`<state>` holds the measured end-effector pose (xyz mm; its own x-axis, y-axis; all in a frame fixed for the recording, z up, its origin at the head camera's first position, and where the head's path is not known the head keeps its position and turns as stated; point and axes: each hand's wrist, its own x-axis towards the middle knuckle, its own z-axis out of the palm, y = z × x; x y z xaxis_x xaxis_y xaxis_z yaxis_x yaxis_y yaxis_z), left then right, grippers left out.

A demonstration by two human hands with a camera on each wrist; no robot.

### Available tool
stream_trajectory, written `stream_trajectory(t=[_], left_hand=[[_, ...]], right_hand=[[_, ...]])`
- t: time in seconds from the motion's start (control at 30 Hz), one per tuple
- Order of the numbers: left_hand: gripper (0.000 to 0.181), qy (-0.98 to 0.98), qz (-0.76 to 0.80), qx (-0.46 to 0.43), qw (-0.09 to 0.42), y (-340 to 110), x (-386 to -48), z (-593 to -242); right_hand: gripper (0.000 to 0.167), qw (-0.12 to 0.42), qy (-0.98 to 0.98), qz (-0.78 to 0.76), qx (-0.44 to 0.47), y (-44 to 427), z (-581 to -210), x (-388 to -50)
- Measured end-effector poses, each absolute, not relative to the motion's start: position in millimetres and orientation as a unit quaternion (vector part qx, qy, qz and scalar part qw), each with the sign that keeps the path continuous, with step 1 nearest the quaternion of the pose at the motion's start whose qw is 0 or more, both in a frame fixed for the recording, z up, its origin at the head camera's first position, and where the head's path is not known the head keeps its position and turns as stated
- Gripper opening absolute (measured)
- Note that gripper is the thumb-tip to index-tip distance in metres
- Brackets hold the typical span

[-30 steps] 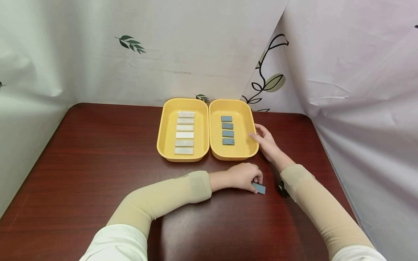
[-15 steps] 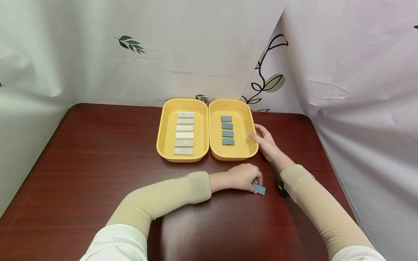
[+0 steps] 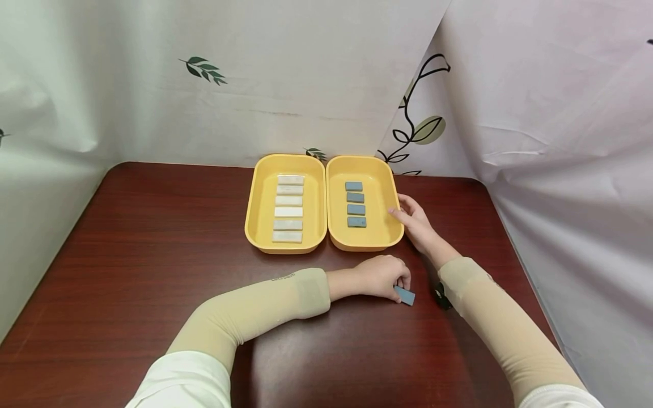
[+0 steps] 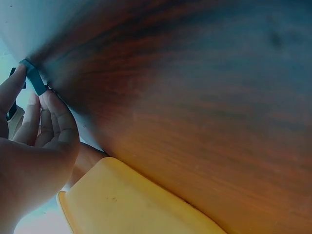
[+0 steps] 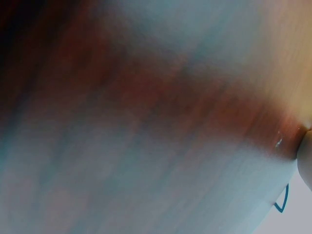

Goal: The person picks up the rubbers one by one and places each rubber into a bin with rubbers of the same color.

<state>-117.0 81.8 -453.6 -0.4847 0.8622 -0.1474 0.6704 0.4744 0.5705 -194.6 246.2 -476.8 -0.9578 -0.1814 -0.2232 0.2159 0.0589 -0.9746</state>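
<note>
My left hand (image 3: 378, 276) pinches a small blue-grey rectangular block (image 3: 406, 296) between thumb and fingertips, in front of the right tray. In the left wrist view the same block (image 4: 34, 77) shows between the thumb and fingers. My right hand (image 3: 415, 221) grips the right side of the right yellow tray (image 3: 363, 241), thumb over the rim and fingers outside. Several blue-grey blocks (image 3: 356, 209) lie in a column inside that tray. The left yellow tray (image 3: 261, 235) holds a column of several whitish blocks (image 3: 288, 212). Only a sliver of my right hand (image 5: 306, 161) shows in the right wrist view.
Both trays stand side by side near the back of the dark reddish-brown table (image 3: 163, 243). Behind it hangs a white curtain (image 3: 306, 85) with leaf prints. A small black object (image 3: 442, 296) sits at the right wrist.
</note>
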Motion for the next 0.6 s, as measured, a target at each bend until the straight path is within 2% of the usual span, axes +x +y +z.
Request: stream_trajectory(t=[0.6], left_hand=[[0.022,0.83,0.243,0.451,0.224,76.1,-120.4,-451.1]], right_hand=[[0.059,0.145,0.713,-0.685,0.014,245.5,-475.1,-193.5]])
